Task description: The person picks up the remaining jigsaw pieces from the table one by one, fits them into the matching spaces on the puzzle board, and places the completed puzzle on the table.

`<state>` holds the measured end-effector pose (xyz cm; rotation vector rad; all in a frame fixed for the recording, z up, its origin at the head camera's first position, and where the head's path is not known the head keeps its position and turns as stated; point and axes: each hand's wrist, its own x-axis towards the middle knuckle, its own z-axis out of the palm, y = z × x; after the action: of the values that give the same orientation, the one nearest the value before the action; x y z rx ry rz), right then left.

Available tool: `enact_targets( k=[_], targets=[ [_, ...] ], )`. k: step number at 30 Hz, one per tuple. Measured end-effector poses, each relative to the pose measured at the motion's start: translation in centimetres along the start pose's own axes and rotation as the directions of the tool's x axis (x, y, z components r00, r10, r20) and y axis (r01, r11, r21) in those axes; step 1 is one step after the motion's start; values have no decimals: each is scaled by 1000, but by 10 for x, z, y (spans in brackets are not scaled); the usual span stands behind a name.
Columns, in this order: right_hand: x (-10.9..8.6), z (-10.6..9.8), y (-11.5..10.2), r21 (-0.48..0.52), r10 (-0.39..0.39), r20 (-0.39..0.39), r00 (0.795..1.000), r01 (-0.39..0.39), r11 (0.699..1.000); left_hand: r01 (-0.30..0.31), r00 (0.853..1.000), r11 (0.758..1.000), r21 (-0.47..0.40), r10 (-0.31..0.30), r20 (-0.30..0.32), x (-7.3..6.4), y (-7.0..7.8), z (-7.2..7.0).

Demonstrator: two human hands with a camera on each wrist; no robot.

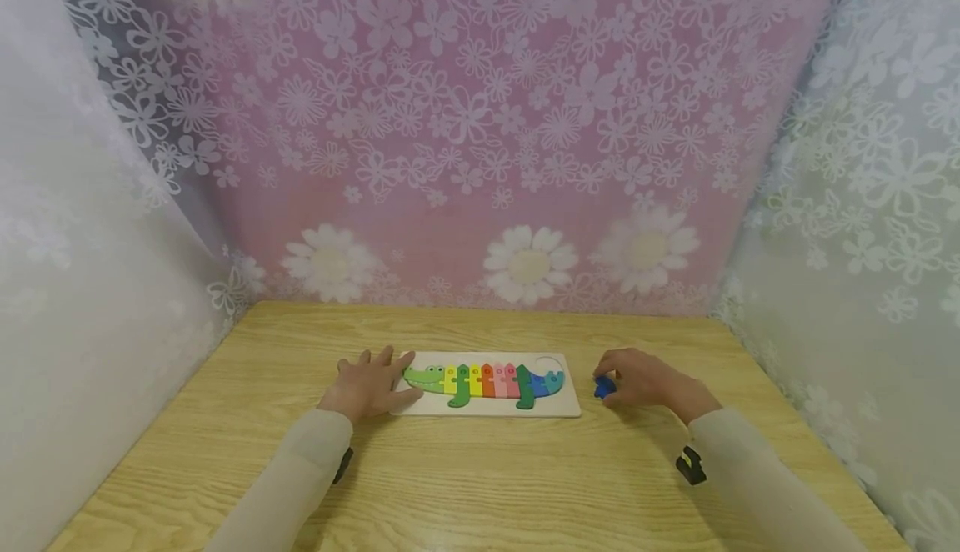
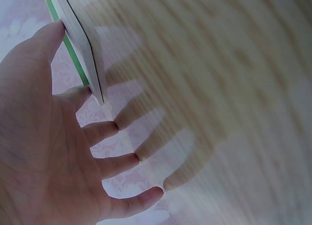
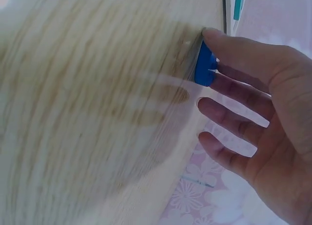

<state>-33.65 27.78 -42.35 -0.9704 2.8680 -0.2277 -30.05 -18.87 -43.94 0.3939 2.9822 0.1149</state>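
A pale wooden puzzle board [image 1: 487, 408] lies flat with a colourful crocodile puzzle [image 1: 491, 380] on it, its head at the left and a bare tail outline at the upper right. My left hand [image 1: 367, 383] rests at the board's left end, fingers spread; in the left wrist view its thumb and index finger touch the edge of the board [image 2: 87, 52]. To the right of the board, my right hand [image 1: 641, 378] pinches a dark blue puzzle piece [image 1: 604, 386] at the tabletop. The right wrist view has this blue piece [image 3: 204, 64] between thumb and fingers, the other fingers apart.
The wood-grain table [image 1: 480, 485] extends around the board. Behind it hangs a pink flowered curtain [image 1: 480, 160], with pale patterned curtains [image 1: 885, 227] at the sides. A dark band piece [image 1: 691, 465] sits under the right wrist.
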Motion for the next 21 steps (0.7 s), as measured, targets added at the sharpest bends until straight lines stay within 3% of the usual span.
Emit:
enact_targets(
  k=[6, 14, 21],
  targets=[
    [1, 0, -3, -44, -66, -21, 998, 65, 997, 0, 1000, 1000, -6, 0, 1, 1, 0, 0],
    [5, 0, -5, -189, -145, -138, 980, 117, 975, -5, 1000, 1000, -3, 5, 4, 0, 1, -1],
    [15, -8, -15, -237, -184, -156, 970, 144, 961, -5, 1000, 1000, 3, 5, 2, 1, 0, -1]
  ],
)
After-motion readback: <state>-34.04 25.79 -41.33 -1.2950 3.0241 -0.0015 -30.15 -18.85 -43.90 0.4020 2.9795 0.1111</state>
